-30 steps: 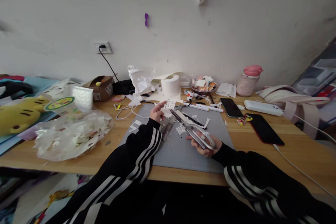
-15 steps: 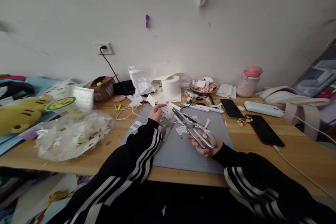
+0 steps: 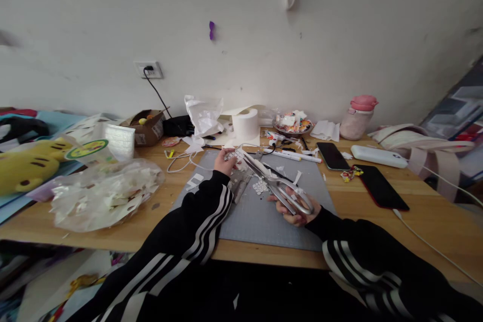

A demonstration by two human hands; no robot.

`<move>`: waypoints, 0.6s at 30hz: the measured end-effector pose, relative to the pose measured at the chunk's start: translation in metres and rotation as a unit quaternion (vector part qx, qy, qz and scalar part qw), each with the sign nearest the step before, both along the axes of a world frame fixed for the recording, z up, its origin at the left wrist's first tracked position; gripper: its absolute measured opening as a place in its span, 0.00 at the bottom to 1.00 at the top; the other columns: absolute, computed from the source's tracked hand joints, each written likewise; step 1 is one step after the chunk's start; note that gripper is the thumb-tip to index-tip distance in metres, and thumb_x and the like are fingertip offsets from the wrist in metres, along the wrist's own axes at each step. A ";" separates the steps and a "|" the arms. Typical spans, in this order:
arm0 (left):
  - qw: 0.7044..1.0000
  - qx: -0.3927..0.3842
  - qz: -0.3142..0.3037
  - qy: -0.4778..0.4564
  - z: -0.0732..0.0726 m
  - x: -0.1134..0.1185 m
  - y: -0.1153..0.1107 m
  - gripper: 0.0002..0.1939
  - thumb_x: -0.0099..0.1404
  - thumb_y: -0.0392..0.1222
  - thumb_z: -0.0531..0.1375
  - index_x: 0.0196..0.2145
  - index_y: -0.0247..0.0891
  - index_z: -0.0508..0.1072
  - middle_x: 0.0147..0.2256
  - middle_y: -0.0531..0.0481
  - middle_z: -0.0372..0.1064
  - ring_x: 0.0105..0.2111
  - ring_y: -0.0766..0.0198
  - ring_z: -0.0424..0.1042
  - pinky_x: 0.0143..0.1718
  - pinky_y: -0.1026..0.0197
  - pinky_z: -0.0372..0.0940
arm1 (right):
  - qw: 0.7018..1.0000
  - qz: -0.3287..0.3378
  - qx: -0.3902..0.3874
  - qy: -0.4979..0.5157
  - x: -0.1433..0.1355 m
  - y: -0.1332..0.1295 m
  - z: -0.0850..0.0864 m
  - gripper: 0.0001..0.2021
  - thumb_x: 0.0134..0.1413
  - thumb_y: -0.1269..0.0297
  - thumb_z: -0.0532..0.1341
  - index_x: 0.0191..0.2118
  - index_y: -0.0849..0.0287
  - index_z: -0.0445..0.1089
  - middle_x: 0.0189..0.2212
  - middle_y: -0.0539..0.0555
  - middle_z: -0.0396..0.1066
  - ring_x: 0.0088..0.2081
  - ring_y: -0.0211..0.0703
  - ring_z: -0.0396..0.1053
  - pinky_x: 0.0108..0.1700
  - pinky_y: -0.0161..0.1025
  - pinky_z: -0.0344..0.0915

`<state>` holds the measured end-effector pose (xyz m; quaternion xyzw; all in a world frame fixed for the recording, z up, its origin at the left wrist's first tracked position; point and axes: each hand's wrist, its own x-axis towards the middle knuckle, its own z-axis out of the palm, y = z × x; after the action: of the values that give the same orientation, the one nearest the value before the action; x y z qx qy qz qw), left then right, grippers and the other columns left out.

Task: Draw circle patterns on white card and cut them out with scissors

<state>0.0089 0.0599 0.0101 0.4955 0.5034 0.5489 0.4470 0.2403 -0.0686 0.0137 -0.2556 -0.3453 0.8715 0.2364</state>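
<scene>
Over the upper part of a grey cutting mat (image 3: 256,226), my left hand (image 3: 225,162) pinches a white sheet (image 3: 238,157) printed with small round outlines. My right hand (image 3: 296,209) is wrapped round the handles of large silver scissors (image 3: 277,183). Their blades point up and left and meet the sheet beside my left fingers. Small white cut pieces (image 3: 260,186) lie on the mat below the blades. White rectangular scraps (image 3: 194,181) rest at the mat's left edge.
A plastic bag of scraps (image 3: 109,193) lies at left. Behind the mat stand a white roll (image 3: 245,126), a bowl of scraps (image 3: 293,123) and markers (image 3: 290,155). Two phones (image 3: 383,186), a power bank (image 3: 378,156) and a pink-lidded bottle (image 3: 356,119) are at right.
The sheet in my left hand has shifted and tilted, showing less of its face. The scissor blades look wider apart, and the handles have moved slightly right.
</scene>
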 end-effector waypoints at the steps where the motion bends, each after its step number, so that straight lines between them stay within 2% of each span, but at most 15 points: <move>1: 1.000 0.003 0.001 -0.001 0.000 0.000 0.000 0.09 0.67 0.40 0.58 0.42 0.32 0.69 0.32 0.52 0.68 0.25 0.70 0.69 0.25 0.66 0.67 | 1.000 -0.002 -0.003 -0.003 0.000 0.000 0.001 0.29 0.35 0.41 0.67 0.38 0.60 0.69 0.18 0.42 0.64 0.10 0.25 0.49 0.10 0.23 0.38; 5: 1.000 0.023 0.007 -0.006 0.002 0.000 -0.001 0.10 0.67 0.39 0.58 0.44 0.33 0.68 0.34 0.51 0.69 0.26 0.71 0.68 0.25 0.67 0.67 | 1.000 -0.002 -0.011 -0.014 -0.001 0.001 0.003 0.30 0.31 0.42 0.69 0.38 0.58 0.67 0.18 0.41 0.64 0.10 0.25 0.50 0.10 0.24 0.38; 12: 0.999 0.043 -0.002 -0.008 0.004 0.000 -0.004 0.13 0.66 0.38 0.58 0.48 0.34 0.67 0.38 0.49 0.69 0.27 0.70 0.69 0.25 0.67 0.67 | 0.999 -0.020 0.003 -0.029 -0.004 -0.002 0.000 0.22 0.36 0.56 0.69 0.39 0.58 0.66 0.19 0.39 0.60 0.11 0.22 0.44 0.12 0.24 0.31; 18: 0.999 0.034 -0.040 -0.003 0.005 0.003 -0.007 0.12 0.67 0.39 0.58 0.47 0.33 0.67 0.36 0.50 0.69 0.25 0.71 0.68 0.24 0.67 0.67 | 0.998 -0.030 0.016 -0.056 -0.005 -0.003 0.003 0.21 0.36 0.57 0.69 0.38 0.57 0.65 0.19 0.38 0.58 0.11 0.22 0.44 0.12 0.24 0.31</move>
<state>0.0115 0.0525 0.0151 0.5282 0.4628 0.5493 0.4530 0.2349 -0.0718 0.0163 -0.3108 -0.3642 0.8426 0.2465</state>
